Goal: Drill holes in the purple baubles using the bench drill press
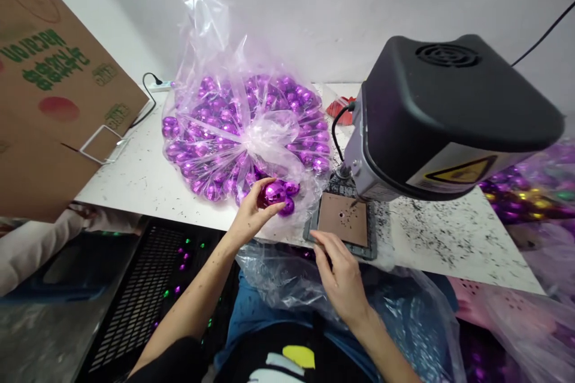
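Observation:
My left hand [255,214] holds a shiny purple ball [275,192] between thumb and fingers, beside a few similar balls at the bag's front edge. Behind it a clear plastic bag [265,137], gathered and twisted at its top, is full of such balls. My right hand [340,272] is empty, its fingers stretched forward by the near left corner of a machine's base. On that base lies a square brown plate [344,219] with a small hole in it. The machine's black housing [453,102], with a yellow warning triangle, overhangs the plate.
A cardboard box [58,102] stands on the left. Black flakes [431,221] litter the white table [485,263]. Clear plastic film [278,281] covers my lap. A black crate [130,293] sits below left, and a pink basket [476,302] below right. Something red [344,109] lies behind the machine.

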{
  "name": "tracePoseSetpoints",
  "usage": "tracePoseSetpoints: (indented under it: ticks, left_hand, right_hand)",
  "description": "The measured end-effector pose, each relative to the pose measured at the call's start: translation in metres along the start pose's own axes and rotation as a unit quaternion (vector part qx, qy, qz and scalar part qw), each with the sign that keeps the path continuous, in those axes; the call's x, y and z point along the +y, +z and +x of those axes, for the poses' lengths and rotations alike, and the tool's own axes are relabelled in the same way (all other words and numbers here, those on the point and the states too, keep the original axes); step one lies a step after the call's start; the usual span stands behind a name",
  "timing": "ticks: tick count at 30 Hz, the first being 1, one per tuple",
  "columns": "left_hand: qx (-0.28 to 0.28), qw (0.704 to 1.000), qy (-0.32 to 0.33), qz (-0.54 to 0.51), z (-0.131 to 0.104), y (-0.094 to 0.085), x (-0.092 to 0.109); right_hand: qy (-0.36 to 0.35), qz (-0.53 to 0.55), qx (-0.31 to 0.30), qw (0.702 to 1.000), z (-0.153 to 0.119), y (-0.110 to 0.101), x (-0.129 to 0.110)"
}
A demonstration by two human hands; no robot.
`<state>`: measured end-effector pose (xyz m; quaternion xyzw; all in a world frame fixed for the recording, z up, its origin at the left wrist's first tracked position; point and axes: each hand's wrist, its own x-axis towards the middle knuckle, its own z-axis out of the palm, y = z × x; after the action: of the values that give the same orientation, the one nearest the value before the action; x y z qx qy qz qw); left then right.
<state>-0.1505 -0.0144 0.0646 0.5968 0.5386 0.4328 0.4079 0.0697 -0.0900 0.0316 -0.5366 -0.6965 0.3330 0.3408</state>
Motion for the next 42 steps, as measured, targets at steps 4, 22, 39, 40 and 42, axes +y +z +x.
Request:
tracePoseSetpoints:
  ticks: [4,22,39,40,42]
  left_hand:
    - [-0.063,0.974,-0.087,-0.197,-0.015,0.011,0.023]
    - [-0.211,0.971,-0.012,-0.114,-0.081,0.088,0.02]
    - [-0.15,0.98,-0.089,-0.094,0.014,0.056,0.024]
    - [-0.139,0.982,-0.089,-0.089,0.019,0.046,0.027]
    - [-0.087,0.989,-0.09,-0.075,0.027,0.027,0.03]
  right_hand:
    - [-0.018,0.019,-0.049,0.998,0.019,0.03,-0.011]
    - [0.165,0.21,-0.032,0.963,-0.017,-0.029,0.008]
    - [0.165,0.098,0.007,0.981,-0.014,-0.09,0.011]
    - [0.158,0.095,-0.014,0.983,-0.013,-0.09,0.006]
    - [0.135,0.089,-0.071,0.984,-0.011,-0.083,-0.004]
